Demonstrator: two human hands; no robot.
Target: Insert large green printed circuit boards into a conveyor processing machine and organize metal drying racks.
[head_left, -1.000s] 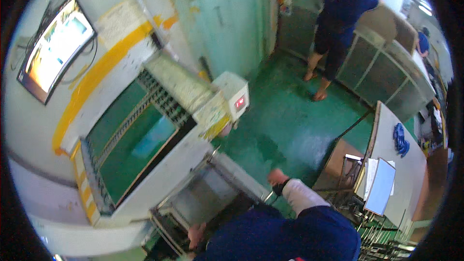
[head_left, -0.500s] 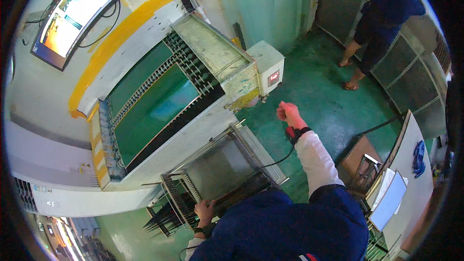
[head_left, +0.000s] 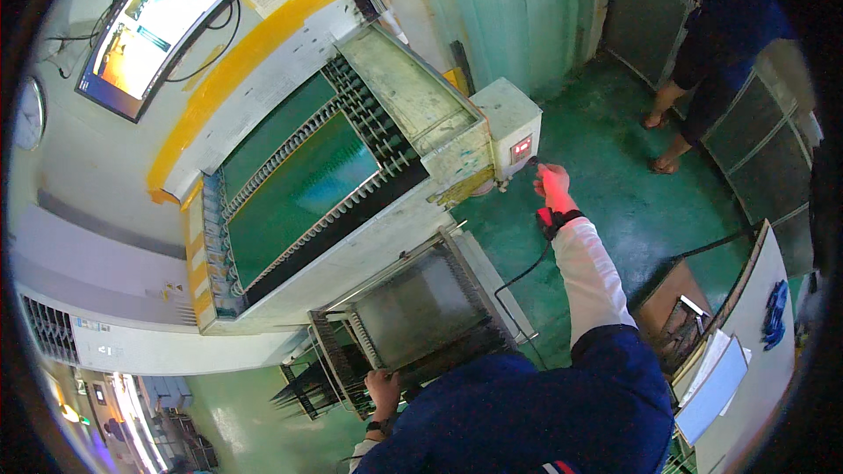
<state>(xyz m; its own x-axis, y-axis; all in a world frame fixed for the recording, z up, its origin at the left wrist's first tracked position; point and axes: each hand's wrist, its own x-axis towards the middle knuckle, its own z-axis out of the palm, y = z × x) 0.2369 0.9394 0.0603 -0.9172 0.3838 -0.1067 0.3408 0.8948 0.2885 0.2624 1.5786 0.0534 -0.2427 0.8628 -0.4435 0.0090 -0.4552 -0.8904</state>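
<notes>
My right hand (head_left: 551, 183) reaches out to the lower corner of a white control box (head_left: 509, 114) with a small red-lit display (head_left: 521, 149). Its fingers are drawn together beside a small dark part of the box; whether they grip it is hidden. A black band with a red device (head_left: 550, 221) and a cable is on that wrist. Lower down, my left hand (head_left: 383, 386) is closed on the near edge of a metal rack (head_left: 373, 342) that carries a flat grey panel (head_left: 420, 300).
A machine bed with rows of rollers (head_left: 369, 127) and a green sheet (head_left: 303, 197) lies beyond the rack. A monitor (head_left: 158, 31) hangs at upper left. Another person (head_left: 729, 26) stands at upper right. A table (head_left: 755, 369) with papers and blue gloves (head_left: 774, 314) is at right.
My right hand has moved up to the control box, from a spot farther off it. My left hand stays at the rack. The whole view has shifted slightly.
</notes>
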